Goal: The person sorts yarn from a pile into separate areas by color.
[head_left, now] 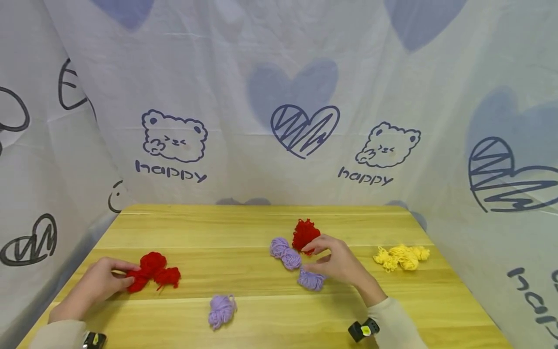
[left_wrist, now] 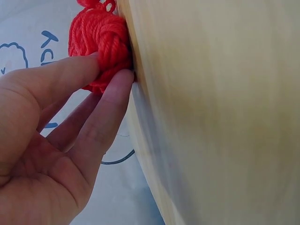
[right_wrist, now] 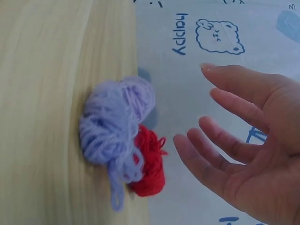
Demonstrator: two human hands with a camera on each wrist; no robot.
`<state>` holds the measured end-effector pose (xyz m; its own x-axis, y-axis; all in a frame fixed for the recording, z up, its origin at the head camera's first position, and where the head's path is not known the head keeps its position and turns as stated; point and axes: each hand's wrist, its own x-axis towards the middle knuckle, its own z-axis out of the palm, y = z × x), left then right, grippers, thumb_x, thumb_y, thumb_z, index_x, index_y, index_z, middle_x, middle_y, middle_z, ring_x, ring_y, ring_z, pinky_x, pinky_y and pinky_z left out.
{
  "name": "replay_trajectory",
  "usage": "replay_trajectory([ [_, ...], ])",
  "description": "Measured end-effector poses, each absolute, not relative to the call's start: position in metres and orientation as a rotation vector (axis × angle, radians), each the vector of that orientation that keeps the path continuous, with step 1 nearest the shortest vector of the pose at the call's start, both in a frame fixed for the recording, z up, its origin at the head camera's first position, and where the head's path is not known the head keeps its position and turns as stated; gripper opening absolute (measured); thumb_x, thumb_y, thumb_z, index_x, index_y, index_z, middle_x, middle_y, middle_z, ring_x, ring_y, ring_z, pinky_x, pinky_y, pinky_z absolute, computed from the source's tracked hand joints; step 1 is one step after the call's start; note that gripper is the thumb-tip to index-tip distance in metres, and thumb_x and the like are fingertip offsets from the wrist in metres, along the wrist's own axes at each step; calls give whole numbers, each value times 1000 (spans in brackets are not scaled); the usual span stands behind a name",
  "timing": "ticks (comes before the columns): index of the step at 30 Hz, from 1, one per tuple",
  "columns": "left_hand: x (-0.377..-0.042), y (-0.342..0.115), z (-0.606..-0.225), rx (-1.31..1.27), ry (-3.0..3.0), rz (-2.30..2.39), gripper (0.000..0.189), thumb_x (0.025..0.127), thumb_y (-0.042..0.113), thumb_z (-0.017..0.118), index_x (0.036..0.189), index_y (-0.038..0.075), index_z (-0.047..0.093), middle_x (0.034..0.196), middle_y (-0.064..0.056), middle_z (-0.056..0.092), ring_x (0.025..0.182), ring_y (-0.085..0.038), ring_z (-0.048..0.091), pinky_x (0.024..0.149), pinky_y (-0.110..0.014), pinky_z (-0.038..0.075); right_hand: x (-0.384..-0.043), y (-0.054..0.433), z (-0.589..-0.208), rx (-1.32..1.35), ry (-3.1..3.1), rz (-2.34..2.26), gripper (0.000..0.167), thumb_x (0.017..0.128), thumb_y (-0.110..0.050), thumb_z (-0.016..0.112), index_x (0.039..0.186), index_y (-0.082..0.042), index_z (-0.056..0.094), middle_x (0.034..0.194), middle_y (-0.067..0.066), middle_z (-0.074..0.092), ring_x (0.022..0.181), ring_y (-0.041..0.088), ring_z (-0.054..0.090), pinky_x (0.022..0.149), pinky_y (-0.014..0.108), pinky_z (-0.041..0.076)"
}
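At the left of the table, my left hand (head_left: 99, 281) pinches a red yarn ball (head_left: 137, 281) between thumb and fingers. The left wrist view shows the red yarn (left_wrist: 101, 44) close up, with the fingertips on its lower end. Two more red yarn balls (head_left: 153, 263) lie against it. My right hand (head_left: 335, 259) has its fingers apart and holds nothing. In the right wrist view a gap separates that hand (right_wrist: 248, 150) from the purple yarn (right_wrist: 108, 126). Nearest to it are a purple yarn ball (head_left: 311, 279) and a red yarn bundle (head_left: 305, 234).
Two purple yarn balls (head_left: 285, 253) touch each other left of the right hand. A single purple ball (head_left: 221, 310) lies near the front. Several yellow yarn balls (head_left: 403, 257) form a cluster at the right. Printed cloth (head_left: 235, 145) hangs behind the wooden table (head_left: 209, 223).
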<state>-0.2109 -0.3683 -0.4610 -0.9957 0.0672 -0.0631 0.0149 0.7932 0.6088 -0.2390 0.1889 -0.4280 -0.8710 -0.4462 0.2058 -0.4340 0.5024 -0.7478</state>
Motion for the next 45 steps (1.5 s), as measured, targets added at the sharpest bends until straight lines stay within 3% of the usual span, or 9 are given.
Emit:
replay_trajectory([
  [6,-211,-368,-463,49,2884,979,30,86,6,77,114,-4,76,108,-27,75,82,-17,74,62,-23,56,-238,196,-434,-709,2730,-1308,31,82,-14,87,111,-12,76,114,15,68,112,43,64,83,36,64],
  [19,-208,-370,-467,62,2901,974,28,85,5,77,112,-4,77,103,-25,76,80,-16,71,61,-22,54,-235,201,-448,-620,2835,-1132,37,79,-13,89,113,-8,76,119,10,68,113,42,63,90,53,60],
  [35,-210,-366,-458,57,2888,971,29,88,4,75,114,-6,75,111,-29,73,84,-18,72,62,-23,56,-235,199,-459,-659,2894,-1036,41,74,-17,93,111,-10,77,116,6,71,113,38,65,91,49,59],
  [39,-211,-366,-457,48,2886,968,29,88,4,75,115,-6,75,110,-28,74,83,-18,72,62,-23,56,-235,198,-460,-711,2894,-1004,40,73,-18,93,110,-12,77,113,5,71,109,31,66,92,50,58],
  [45,-210,-366,-458,34,2882,964,29,88,5,75,115,-5,75,110,-28,73,83,-18,71,62,-23,56,-234,198,-463,-747,2872,-982,40,74,-18,93,110,-11,78,108,4,70,102,21,64,86,39,59],
])
